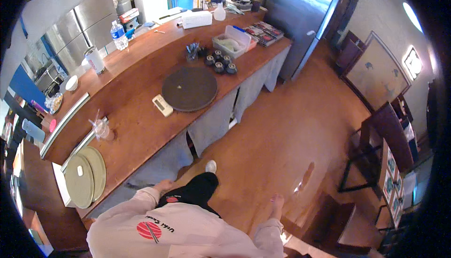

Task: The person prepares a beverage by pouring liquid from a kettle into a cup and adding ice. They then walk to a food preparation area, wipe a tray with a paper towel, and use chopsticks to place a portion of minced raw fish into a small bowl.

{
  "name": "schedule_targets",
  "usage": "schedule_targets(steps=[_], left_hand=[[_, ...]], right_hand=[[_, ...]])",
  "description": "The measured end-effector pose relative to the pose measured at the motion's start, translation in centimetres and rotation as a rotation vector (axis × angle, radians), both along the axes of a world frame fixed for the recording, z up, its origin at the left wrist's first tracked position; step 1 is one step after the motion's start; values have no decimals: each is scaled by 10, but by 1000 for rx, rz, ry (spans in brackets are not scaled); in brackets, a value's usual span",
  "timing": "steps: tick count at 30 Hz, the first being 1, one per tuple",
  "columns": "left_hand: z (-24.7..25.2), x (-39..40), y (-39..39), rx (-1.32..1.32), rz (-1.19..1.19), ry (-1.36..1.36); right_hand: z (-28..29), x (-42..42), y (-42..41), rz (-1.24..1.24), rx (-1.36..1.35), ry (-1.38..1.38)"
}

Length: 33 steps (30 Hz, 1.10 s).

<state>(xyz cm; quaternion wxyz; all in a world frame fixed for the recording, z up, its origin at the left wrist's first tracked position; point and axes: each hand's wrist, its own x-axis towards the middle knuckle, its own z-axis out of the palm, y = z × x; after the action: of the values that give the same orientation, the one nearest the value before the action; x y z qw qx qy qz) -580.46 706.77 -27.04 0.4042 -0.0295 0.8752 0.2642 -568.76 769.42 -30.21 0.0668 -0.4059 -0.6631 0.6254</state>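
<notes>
My left hand [164, 185] hangs at my side by the cloth-draped front of the wooden counter [141, 131]; whether its fingers are closed is unclear. My right hand [277, 201] is held out over the floor on the other side, touching nothing that I can see; its fingers are too blurred to read. On the counter lie a round dark tray [190, 88] and, against its left edge, a white remote control [162, 105]. Several small black bottles [218, 67] stand behind the tray, near a plastic container [230, 43] with its lid raised.
Two round trays [80, 184] rest at the counter's near left end, close to a plastic cup [101, 129]. A water bottle [119, 36] stands on the raised ledge. Beyond the counter is a steel refrigerator [303, 14]. Chairs and a table [393, 187] stand at the right.
</notes>
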Motion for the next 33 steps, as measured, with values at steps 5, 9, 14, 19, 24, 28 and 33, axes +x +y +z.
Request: schedule_targets(steps=[5,9,14,19,24,28,33], left_hand=[[-6,-142,98,468,119,198],[101,-250,148,530,-21,399],[238,-392,164,635,114,817],[335,-580,147,379,102,1335],[380,-755,105,-251,223,1401],[374,-839,83,-702,201,1287],[350,-841,80,-718,232,1283]], right_hand=[[-41,-127,-50,103,159,171],[-87,-148,-85,113,-393,-248],[-66,-215,-16,203,-396,-70],[-30,-342,85,-59,-212,-207],[9,-519,136,5,-74,-125],[25,-662,163,348,45,5],[102,-820,138,595,150,143]])
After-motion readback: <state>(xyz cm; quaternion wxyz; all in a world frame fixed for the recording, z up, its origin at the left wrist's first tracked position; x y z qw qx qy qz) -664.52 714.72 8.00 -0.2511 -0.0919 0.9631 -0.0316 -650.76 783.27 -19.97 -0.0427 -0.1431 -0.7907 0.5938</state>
